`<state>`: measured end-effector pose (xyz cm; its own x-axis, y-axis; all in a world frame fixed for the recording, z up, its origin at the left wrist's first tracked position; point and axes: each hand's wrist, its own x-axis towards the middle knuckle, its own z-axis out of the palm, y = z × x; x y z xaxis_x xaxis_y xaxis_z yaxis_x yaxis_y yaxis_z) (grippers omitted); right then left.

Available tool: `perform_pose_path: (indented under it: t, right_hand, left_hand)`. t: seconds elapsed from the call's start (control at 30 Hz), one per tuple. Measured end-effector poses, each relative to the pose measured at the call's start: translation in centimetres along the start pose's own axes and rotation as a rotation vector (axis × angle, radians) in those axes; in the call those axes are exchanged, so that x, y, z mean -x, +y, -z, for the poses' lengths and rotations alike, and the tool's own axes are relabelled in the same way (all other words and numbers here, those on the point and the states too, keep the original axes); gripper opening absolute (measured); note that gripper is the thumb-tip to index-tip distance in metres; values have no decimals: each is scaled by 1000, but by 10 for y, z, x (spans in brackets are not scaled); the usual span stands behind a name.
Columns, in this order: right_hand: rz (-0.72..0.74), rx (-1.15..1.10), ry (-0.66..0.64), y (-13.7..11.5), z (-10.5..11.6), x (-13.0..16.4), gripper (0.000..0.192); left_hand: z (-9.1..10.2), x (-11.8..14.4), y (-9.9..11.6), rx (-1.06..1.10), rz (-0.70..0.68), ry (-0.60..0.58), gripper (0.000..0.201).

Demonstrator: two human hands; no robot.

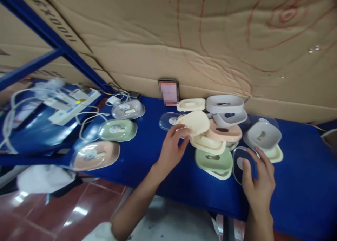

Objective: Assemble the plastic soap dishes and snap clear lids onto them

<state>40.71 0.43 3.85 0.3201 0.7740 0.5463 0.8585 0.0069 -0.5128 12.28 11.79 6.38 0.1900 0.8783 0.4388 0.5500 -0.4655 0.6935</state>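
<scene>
My left hand is closed on the near-left edge of a cream oval plastic piece, raised over the pile. Beneath and beside it lie a peach slotted piece, another cream piece and a green slotted piece. My right hand has its thumb and fingers apart over a clear oval cover with a round pale label. Whether its fingertips touch the cover or the grey slotted piece just beyond, I cannot tell.
Grey trays and a phone-like screen stand by the cardboard wall. At left are covered green, peach and grey dishes. White cables and a blue frame bar lie beyond them.
</scene>
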Motion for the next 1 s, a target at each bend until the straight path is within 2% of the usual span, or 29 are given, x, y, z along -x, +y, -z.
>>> perform_pose_path:
  t: [0.1,0.2,0.27,0.33,0.4,0.47,0.5,0.57,0.67,0.77,0.83,0.9,1.0]
  right_hand:
    - [37,-6,-2,2,-2,3,37]
    - [78,3,2,6,-4,5,33]
    - [95,11,23,6,-4,7,30]
    - [112,14,64,6,-4,9,29]
    - [131,4,100,5,-3,9,27]
    - [155,-22,119,4,-2,8,25]
    - [174,-38,121,3,-2,7,24]
    - [233,-76,103,-1,-2,6,25]
    - [354,-146,31,-17,-5,9,36]
    - [468,-199,-177,-53,-15,19,40]
    - [561,-186,-391,-85,-27,25,39]
    - [686,-129,-552,-116,-44,27,46]
    - [827,-7,-608,-151,-72,15,58]
  left_hand:
    - [-3,7,-3,-30,-36,-51,25]
    - [17,23,-8,-137,-51,-107,37]
    - [44,39,-17,-270,-64,-106,41]
    - [83,57,-33,-447,-32,6,40]
    - [126,79,-53,-609,89,123,42]
    - [166,103,-73,-816,250,178,53]
    - [182,115,-81,-890,319,182,57]
    - [201,135,-91,-881,324,89,66]
    - [202,153,-85,-831,246,-27,67]
    - [184,156,-67,-764,224,-141,56]
    - [171,153,-58,-662,227,-195,56]
    - [163,149,-55,-566,251,-219,57]
    - [158,143,-60,-371,293,-263,60]
